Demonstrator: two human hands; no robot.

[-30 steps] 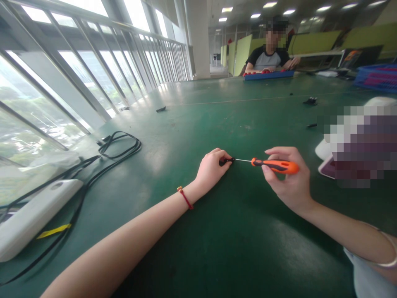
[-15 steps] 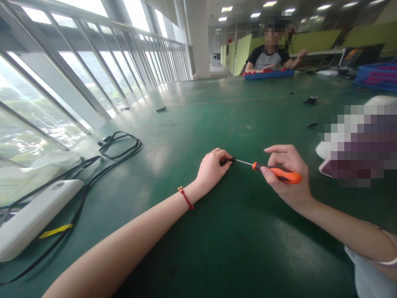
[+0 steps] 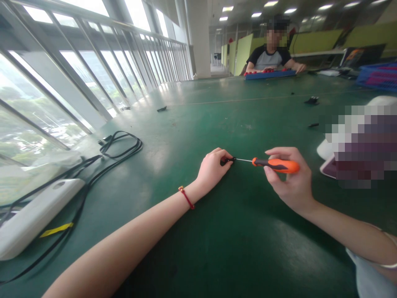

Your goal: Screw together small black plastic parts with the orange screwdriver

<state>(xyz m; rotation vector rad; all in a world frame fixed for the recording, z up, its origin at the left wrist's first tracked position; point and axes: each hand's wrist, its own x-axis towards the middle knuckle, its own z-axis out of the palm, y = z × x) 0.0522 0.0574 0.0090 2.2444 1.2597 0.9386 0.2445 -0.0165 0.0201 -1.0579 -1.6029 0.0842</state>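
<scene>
My left hand rests on the green table with its fingers pinched round a small black part. My right hand grips the orange and black handle of a small screwdriver. The thin metal shaft lies almost level and its tip meets the black part at my left fingertips. A red cord bracelet circles my left wrist.
Black cables and a white power strip lie at the left by the railing. Small black parts are scattered farther out. A person sits at the far end behind a blue tray. A blue crate stands far right.
The screwdriver handle dipped half a second ago and is back to nearly level; my right fingers have shifted round it. My left hand has stayed put on the black part.
</scene>
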